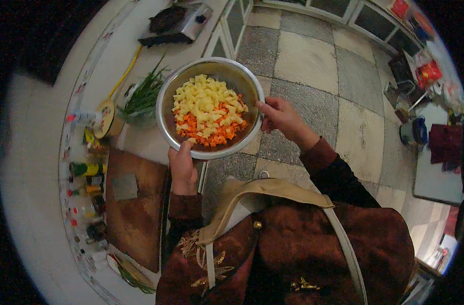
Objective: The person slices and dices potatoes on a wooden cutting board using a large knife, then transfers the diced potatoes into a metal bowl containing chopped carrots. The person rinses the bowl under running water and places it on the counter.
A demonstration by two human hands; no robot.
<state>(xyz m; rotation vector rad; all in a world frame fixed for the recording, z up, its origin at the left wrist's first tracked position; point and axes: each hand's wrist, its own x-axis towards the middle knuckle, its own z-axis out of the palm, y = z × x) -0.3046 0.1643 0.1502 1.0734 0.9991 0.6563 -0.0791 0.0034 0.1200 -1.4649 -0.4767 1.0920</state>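
Observation:
Both my hands hold a round stainless steel bowl (251,131) in front of my body, over the counter's edge and the floor. My left hand (182,167) grips the near rim, thumb on top. On the right side of the rim, my right hand (281,116) pinches the edge with its thumb uppermost. Inside the bowl lie diced orange carrots (216,139), with pale yellow cubes, possibly potato, (203,91) heaped over them.
A portable gas stove (178,23) stands far along the counter. Green leafy stalks (146,93) lie left of the bowl. Nearer sits a brown cutting board (134,228) with a cleaver-like metal blade (125,186). Bottles and jars (89,169) line the wall. A lidded bucket (413,131) stands right, beyond the tiled floor (304,61).

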